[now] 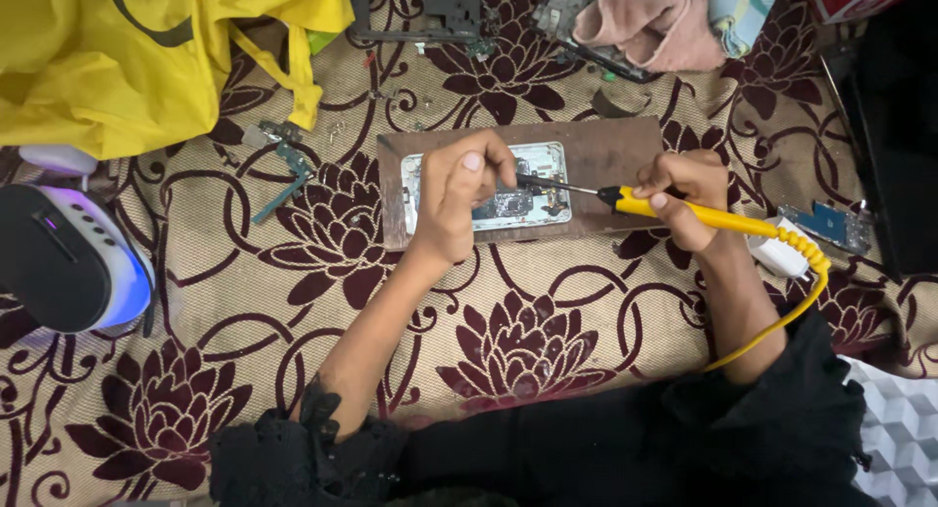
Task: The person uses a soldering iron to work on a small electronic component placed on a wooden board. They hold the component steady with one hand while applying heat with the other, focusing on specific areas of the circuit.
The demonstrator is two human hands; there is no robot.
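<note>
An opened phone [532, 165] lies face down on a brown board [616, 141], its circuit board showing. My left hand [459, 194] rests on the phone and pinches something small and dark against its middle. My right hand [684, 199] grips a yellow soldering iron [703, 214] like a pen. The iron's dark tip [547, 184] points left and touches the phone's inside next to my left fingers. A yellow coiled cord [806, 273] runs from the iron down past my right wrist.
A floral maroon and beige cloth [528, 341] covers the surface. A yellow bag [127, 58] lies top left, a white and black device [59, 258] at left. Phone frames [420, 9], a pink rag [655, 23], a small blue circuit board [831, 224] and loose parts [288, 165] lie around.
</note>
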